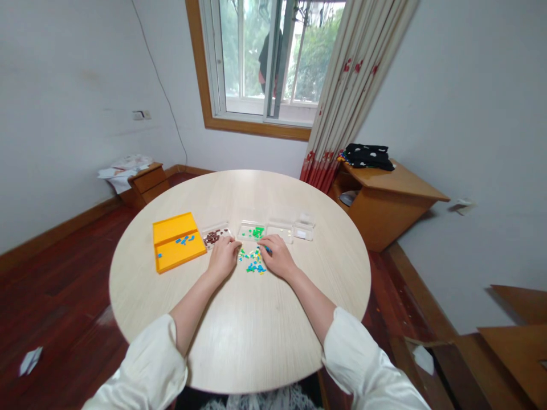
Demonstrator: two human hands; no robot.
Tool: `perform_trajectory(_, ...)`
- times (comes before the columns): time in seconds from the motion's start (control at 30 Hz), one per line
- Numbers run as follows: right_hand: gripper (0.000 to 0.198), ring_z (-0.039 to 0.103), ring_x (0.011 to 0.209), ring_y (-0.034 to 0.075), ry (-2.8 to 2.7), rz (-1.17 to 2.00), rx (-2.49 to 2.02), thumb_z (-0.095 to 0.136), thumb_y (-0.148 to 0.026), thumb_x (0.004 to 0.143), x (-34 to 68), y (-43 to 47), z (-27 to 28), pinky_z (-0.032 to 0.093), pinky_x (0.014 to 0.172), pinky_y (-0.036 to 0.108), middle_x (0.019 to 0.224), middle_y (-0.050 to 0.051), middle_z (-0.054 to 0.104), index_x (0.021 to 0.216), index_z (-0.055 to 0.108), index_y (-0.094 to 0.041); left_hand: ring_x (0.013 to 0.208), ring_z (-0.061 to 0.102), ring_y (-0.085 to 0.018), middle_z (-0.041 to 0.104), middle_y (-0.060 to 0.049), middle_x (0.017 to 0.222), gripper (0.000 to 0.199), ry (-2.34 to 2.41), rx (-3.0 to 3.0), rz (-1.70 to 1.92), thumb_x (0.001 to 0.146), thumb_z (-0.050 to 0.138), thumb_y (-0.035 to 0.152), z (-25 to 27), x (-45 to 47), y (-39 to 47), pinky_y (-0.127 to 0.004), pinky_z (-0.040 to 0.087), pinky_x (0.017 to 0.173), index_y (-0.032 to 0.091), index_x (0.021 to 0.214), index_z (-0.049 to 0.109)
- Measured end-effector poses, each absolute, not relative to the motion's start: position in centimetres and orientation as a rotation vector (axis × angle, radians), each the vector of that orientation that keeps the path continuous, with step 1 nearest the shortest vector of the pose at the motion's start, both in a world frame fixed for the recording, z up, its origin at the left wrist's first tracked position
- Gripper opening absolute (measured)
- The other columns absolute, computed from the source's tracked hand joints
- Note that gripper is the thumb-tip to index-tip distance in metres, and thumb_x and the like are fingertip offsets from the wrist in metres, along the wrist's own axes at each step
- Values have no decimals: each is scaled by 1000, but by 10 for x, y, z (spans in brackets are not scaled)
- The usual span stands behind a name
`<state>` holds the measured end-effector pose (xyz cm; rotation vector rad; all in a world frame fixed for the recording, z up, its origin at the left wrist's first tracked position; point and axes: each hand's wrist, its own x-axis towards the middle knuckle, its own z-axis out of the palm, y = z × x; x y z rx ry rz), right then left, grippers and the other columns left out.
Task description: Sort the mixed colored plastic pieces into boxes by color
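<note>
A loose pile of small blue, green, yellow and white plastic pieces (255, 266) lies on the table between my hands. My left hand (223, 257) rests at the pile's left side, fingers curled together; what they hold, if anything, is too small to make out. On the pile's right, my right hand (278, 257) is closed in a pinch, with a bit of blue showing at its fingertips. Just beyond my left hand, a clear tray holds brown pieces (212, 236). A clear tray with green pieces (257, 232) sits behind the pile.
On the round table (256, 336), a yellow two-part tray (174, 229) stands left with several blue pieces inside. Clear containers (303, 232) stand at the back right. A wooden cabinet (397, 185) with dark cloth (368, 156) is beyond the table's right edge.
</note>
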<state>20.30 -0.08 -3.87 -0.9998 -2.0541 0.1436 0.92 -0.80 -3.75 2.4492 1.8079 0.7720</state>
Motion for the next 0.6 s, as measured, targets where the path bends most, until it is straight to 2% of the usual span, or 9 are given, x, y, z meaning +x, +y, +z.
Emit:
perform_trajectory(0.27, 16, 55, 89, 20, -2043, 178, -986, 50, -17, 85, 203, 1, -41, 46, 81, 37, 89, 8, 66, 86, 66, -18, 91, 53, -25, 64, -12, 88, 22, 1806, 2389, 745, 81, 48, 13, -34, 7, -7, -36, 41, 80, 15, 86, 69)
perform_trajectory(0.6, 16, 55, 85, 20, -2052, 171, -962, 50, -16, 84, 204, 2, -43, 46, 79, 36, 86, 9, 67, 86, 65, -17, 91, 55, -23, 63, -10, 89, 22, 1853, 2381, 637, 83, 44, 13, -33, 8, -8, -32, 41, 80, 14, 89, 65)
